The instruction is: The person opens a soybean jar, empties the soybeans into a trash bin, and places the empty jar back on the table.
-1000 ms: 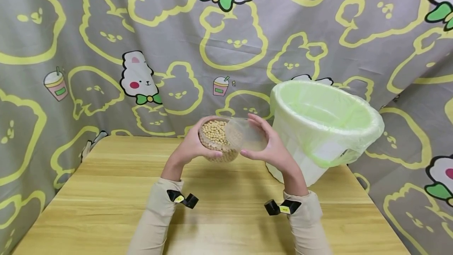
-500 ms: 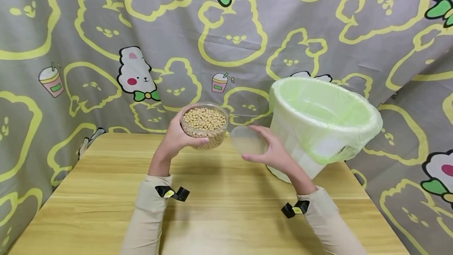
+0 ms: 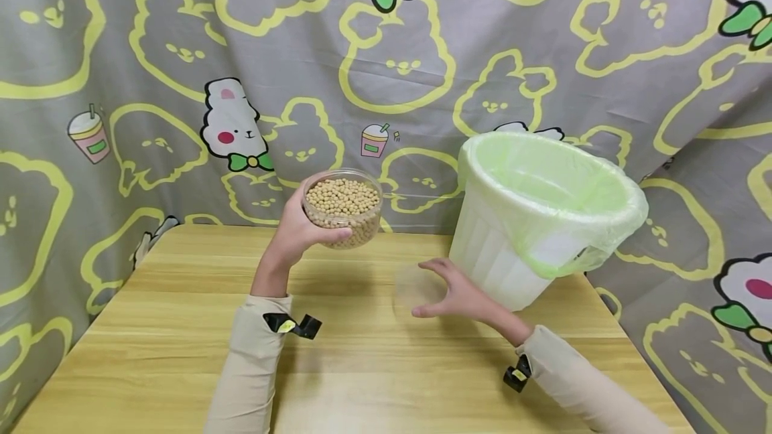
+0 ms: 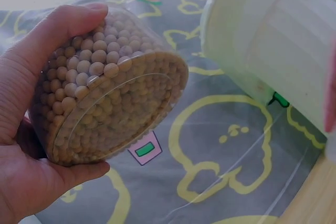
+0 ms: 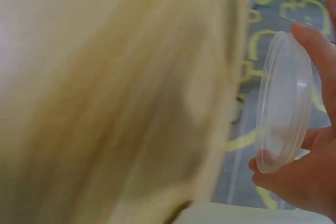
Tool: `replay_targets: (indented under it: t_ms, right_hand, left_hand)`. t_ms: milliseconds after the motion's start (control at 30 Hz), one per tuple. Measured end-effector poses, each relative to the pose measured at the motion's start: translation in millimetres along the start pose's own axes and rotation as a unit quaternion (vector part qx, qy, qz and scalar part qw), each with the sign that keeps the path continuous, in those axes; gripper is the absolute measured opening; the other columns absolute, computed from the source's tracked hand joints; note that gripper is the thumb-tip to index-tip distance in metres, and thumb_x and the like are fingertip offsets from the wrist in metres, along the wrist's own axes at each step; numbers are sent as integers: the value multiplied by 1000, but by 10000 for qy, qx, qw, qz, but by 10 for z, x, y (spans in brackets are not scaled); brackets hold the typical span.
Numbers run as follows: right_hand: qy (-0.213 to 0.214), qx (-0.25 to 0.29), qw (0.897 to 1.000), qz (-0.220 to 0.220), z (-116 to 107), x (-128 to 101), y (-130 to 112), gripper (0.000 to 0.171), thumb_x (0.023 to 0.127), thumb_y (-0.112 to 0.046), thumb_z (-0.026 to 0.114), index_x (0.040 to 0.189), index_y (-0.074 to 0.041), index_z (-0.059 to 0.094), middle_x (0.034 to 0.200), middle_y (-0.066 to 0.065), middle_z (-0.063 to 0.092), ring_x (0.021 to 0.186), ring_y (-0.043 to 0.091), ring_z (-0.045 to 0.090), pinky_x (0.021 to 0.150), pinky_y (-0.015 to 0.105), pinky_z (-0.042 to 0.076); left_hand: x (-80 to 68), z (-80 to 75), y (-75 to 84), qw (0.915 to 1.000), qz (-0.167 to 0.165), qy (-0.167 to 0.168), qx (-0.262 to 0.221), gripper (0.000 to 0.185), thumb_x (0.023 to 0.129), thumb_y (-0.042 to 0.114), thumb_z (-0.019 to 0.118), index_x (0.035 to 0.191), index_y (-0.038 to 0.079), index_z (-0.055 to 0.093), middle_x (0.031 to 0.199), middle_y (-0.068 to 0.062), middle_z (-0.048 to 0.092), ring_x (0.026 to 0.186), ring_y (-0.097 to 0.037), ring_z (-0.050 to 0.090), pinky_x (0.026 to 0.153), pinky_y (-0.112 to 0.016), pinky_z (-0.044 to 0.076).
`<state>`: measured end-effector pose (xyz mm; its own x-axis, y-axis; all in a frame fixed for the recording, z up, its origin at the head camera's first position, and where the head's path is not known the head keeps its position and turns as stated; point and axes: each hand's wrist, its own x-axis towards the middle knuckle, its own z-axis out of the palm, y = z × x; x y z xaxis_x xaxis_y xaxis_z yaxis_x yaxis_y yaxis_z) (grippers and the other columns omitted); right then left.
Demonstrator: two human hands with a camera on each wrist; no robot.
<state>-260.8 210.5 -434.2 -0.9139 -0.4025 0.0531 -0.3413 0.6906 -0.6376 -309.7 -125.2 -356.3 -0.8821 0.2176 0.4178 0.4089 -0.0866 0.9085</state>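
Note:
My left hand grips a clear round plastic jar by its side, above the far part of the table. Pale round beans fill it nearly to the top, and its mouth is uncovered. The left wrist view shows the jar's ribbed bottom edge tilted toward the camera, thumb and fingers on opposite sides. Lower and to the right, my right hand holds a thin translucent round lid by its rim. In the right wrist view the lid stands on edge between thumb and fingertips.
A white ribbed bin with a pale green plastic liner stands at the table's back right, just beyond my right hand. The wooden table spreads beneath both hands. A grey patterned curtain hangs behind it.
The lid has come away from the jar's top and moved down and right with my right hand, close above the table. The left hand has shifted the jar left and slightly up.

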Motion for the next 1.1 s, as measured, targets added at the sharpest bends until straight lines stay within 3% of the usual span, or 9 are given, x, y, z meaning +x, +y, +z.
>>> replay_targets:
  t_ms: [367, 1100]
  right_hand:
    - [-407, -243, 9989, 1, 221, -32, 193, 105, 69, -50, 92, 148, 3, 48, 146, 25, 44, 133, 42, 49, 110, 59, 45]
    - [-637, -938, 9931, -301, 268, -82, 159, 113, 68, -48, 93, 150, 8, 41, 145, 27, 45, 133, 40, 47, 108, 56, 46]
  left_hand:
    - [6, 30, 3, 9998, -139, -16, 119, 107, 64, -6, 90, 155, 17, 38, 149, -10, 44, 130, -28, 52, 103, -27, 54]
    - [-7, 61, -36, 9999, -18, -7, 108, 107, 63, -4, 92, 154, 15, 38, 150, -12, 43, 132, -29, 51, 104, -29, 53]
